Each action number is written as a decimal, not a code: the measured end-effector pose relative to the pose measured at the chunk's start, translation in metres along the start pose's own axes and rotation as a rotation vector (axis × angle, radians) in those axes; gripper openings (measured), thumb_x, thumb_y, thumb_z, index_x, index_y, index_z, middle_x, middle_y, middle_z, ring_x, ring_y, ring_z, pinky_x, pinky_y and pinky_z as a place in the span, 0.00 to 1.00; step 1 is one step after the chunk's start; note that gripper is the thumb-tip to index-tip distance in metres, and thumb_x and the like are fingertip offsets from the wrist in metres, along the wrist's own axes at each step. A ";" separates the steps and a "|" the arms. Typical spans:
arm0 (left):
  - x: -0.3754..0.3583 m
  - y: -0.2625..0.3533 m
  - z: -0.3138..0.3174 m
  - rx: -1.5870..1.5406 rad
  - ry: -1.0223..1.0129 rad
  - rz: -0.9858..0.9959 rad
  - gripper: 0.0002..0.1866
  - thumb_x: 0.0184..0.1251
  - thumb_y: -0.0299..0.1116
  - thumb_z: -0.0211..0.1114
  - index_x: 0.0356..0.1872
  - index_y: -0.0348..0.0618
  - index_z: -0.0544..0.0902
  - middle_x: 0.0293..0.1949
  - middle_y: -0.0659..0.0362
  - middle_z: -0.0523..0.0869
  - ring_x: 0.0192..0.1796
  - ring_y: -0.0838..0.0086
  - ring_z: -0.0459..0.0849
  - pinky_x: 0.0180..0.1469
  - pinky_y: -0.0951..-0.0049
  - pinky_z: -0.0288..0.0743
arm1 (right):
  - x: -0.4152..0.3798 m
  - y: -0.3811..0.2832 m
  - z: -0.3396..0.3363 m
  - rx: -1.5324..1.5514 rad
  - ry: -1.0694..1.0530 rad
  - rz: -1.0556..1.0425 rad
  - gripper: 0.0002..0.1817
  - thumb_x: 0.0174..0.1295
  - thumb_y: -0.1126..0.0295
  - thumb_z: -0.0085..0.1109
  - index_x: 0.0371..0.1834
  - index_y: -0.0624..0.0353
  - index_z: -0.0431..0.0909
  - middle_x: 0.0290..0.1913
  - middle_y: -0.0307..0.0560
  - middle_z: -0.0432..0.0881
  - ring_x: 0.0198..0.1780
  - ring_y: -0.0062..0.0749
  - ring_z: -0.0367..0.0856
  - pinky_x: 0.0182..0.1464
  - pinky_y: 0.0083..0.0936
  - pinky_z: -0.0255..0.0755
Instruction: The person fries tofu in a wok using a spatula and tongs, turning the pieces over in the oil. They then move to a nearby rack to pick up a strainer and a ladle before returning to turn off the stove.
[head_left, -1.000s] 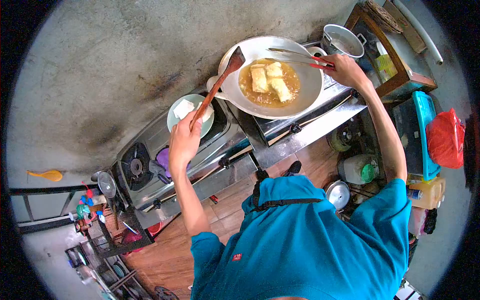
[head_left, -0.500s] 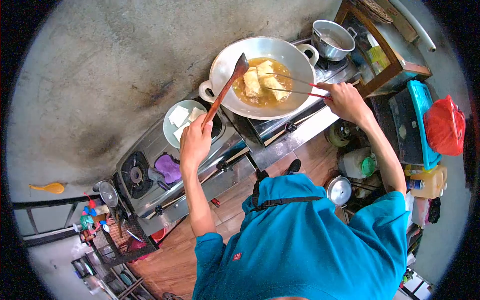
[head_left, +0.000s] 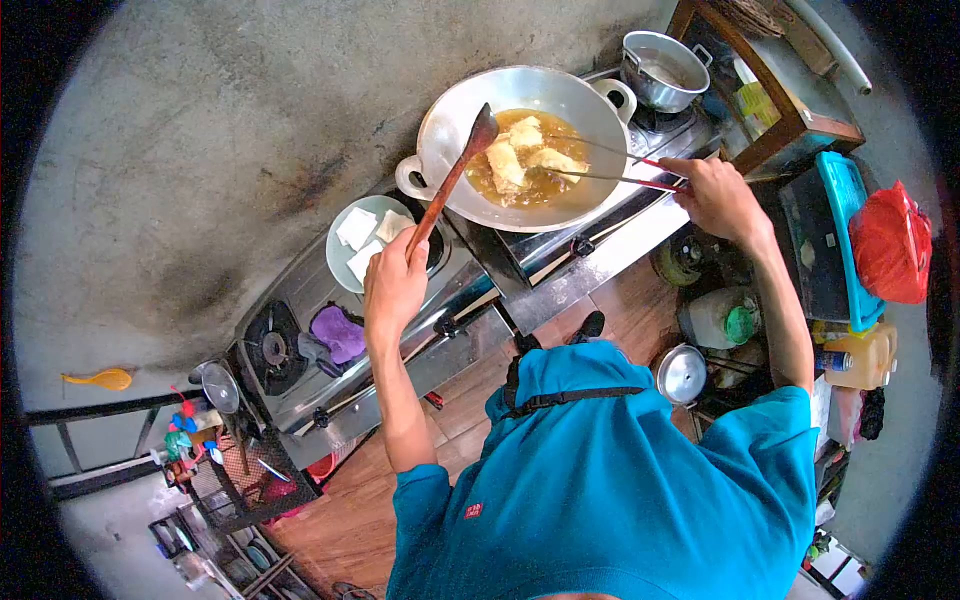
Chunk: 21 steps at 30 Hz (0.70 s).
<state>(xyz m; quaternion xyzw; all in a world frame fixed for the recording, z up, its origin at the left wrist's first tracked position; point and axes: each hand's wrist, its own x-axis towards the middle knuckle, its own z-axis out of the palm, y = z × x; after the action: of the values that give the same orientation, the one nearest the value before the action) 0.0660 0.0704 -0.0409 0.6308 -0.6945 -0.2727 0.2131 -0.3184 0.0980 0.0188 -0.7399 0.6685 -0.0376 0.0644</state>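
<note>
My left hand is closed around the handle of a wooden spatula, whose blade is raised over the left side of a large two-handled wok. In the wok, several golden pieces of food fry in bubbling oil. My right hand grips a pair of long, thin metal chopsticks with red handles. Their tips are spread over the oil, the lower one at the right-hand piece; exact contact is hard to make out. Left of the wok, a pale plate carries white slabs, possibly tofu.
Behind the wok's right side stands an aluminium pot. A bare burner and a purple cloth are on the left of the stove. A wood-framed glass cabinet and a red bag stand at the right.
My right hand and the chopsticks have moved slightly right. The right-hand food piece has shifted and looks tilted, with stronger bubbling around the food. My left hand keeps nearly the same position.
</note>
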 end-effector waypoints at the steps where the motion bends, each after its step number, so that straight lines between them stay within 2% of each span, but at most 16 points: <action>1: -0.001 0.003 0.001 0.014 -0.015 -0.019 0.12 0.67 0.35 0.54 0.47 0.44 0.79 0.34 0.42 0.83 0.41 0.45 0.80 0.41 0.53 0.71 | -0.001 0.001 -0.005 0.008 -0.016 0.024 0.25 0.50 0.76 0.58 0.56 0.53 0.76 0.31 0.58 0.82 0.36 0.51 0.82 0.44 0.42 0.75; 11: 0.003 0.016 0.011 0.038 -0.057 0.005 0.12 0.68 0.35 0.54 0.46 0.43 0.79 0.33 0.43 0.82 0.41 0.45 0.80 0.42 0.53 0.71 | 0.004 0.031 -0.017 -0.107 0.050 0.030 0.26 0.49 0.76 0.60 0.56 0.53 0.76 0.33 0.62 0.82 0.38 0.53 0.81 0.44 0.43 0.75; 13: 0.003 0.014 0.008 0.037 -0.050 0.011 0.12 0.68 0.36 0.54 0.46 0.43 0.80 0.33 0.43 0.82 0.40 0.45 0.80 0.42 0.53 0.71 | 0.011 0.032 -0.009 -0.207 0.072 0.038 0.26 0.46 0.76 0.53 0.53 0.53 0.78 0.35 0.62 0.82 0.39 0.53 0.83 0.47 0.44 0.77; 14: 0.003 0.009 0.008 0.022 -0.019 0.041 0.13 0.68 0.36 0.54 0.47 0.43 0.80 0.33 0.43 0.82 0.40 0.45 0.80 0.42 0.53 0.71 | 0.013 0.034 -0.003 -0.214 0.090 0.032 0.26 0.46 0.75 0.53 0.53 0.53 0.78 0.34 0.64 0.82 0.39 0.54 0.83 0.47 0.44 0.77; 21: -0.009 0.003 -0.004 0.012 0.057 -0.025 0.14 0.68 0.35 0.54 0.50 0.41 0.79 0.35 0.43 0.83 0.41 0.49 0.83 0.43 0.58 0.72 | 0.017 0.025 0.008 -0.111 0.016 0.022 0.26 0.46 0.76 0.53 0.53 0.53 0.79 0.34 0.63 0.82 0.38 0.54 0.83 0.48 0.44 0.77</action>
<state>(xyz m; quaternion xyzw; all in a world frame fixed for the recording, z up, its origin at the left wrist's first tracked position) 0.0668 0.0791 -0.0353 0.6481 -0.6820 -0.2531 0.2253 -0.3401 0.0789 0.0064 -0.7345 0.6783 -0.0058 0.0185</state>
